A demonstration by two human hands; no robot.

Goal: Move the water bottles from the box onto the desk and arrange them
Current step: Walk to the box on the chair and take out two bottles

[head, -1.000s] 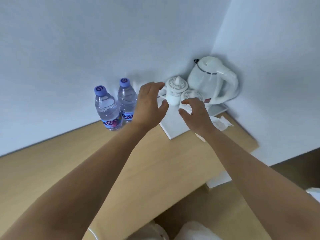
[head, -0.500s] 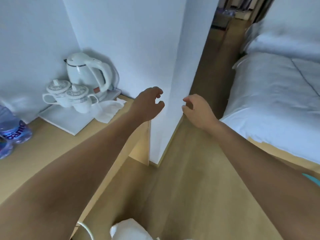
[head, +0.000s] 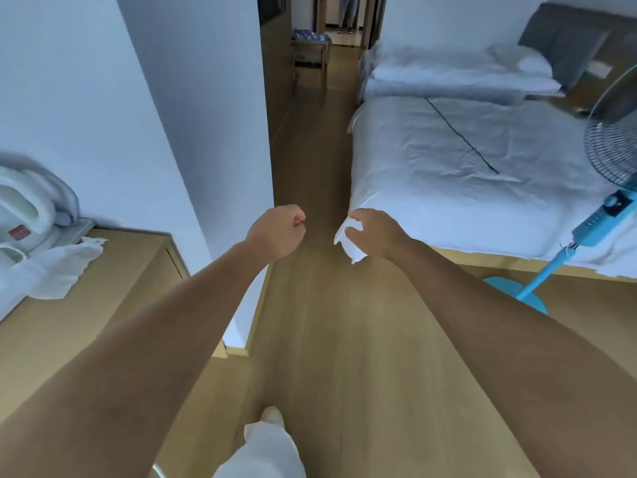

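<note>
At six o'clock a white-trousered leg (head: 262, 450) stood on the wooden floor (head: 348, 357). Both arms reached forward: the left hand (head: 277, 231) was loosely curled, holding nothing; the right hand (head: 374, 232), fingers curled, held nothing in front of the bed (head: 465, 174) corner. At nine o'clock the desk (head: 103, 288) carried a white kettle (head: 24, 215). At twelve o'clock, far down the corridor, blurred water bottles (head: 310, 36) sat on a stool (head: 310, 60).
</note>
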